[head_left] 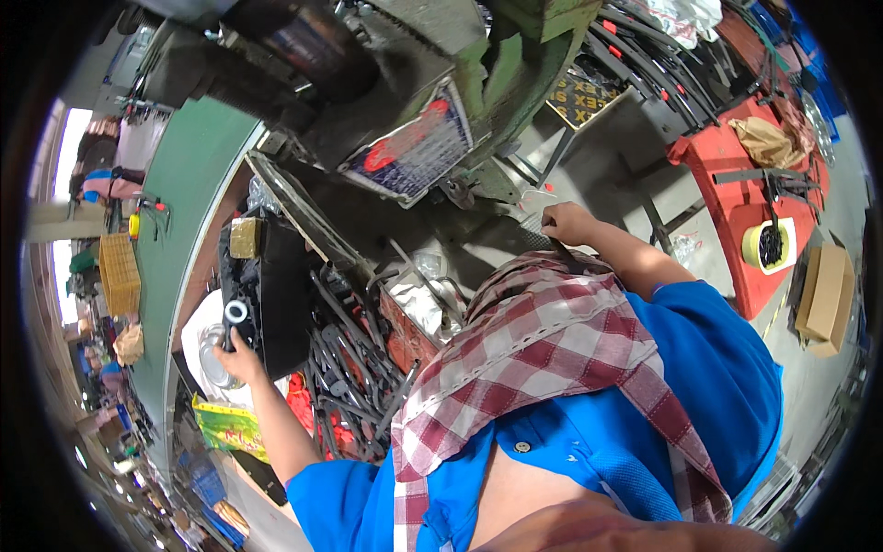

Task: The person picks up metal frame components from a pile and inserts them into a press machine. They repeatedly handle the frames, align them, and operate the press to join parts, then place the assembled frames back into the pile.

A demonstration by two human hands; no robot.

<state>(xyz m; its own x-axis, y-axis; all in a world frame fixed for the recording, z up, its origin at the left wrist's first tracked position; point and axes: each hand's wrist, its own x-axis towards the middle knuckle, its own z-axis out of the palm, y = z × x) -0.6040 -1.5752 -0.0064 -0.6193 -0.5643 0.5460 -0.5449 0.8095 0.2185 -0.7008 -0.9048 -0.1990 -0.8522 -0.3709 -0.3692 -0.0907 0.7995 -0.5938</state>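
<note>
At the left, my left hand (241, 361) is closed around a short dark piece with a white ring (236, 312) at its upper end. Just behind its fingers lies a shiny, see-through round object (216, 357) on something white. My right hand (568, 224) is curled closed in front of the apron (552, 322). A dark strip (568, 256) runs from under its fingers toward the apron; its far end and kind are hidden. Between the hands, a heap of dark metal bars and handles (354, 377) lies beside a black bin (280, 285).
A large green machine (524, 74) with a label plate (414, 138) stands ahead. A red table (731, 202) at the right bears a yellow tub (768, 246) of small black parts, with a cardboard box (825, 299) beyond. A yellow-green bag (228, 426) lies near my left forearm.
</note>
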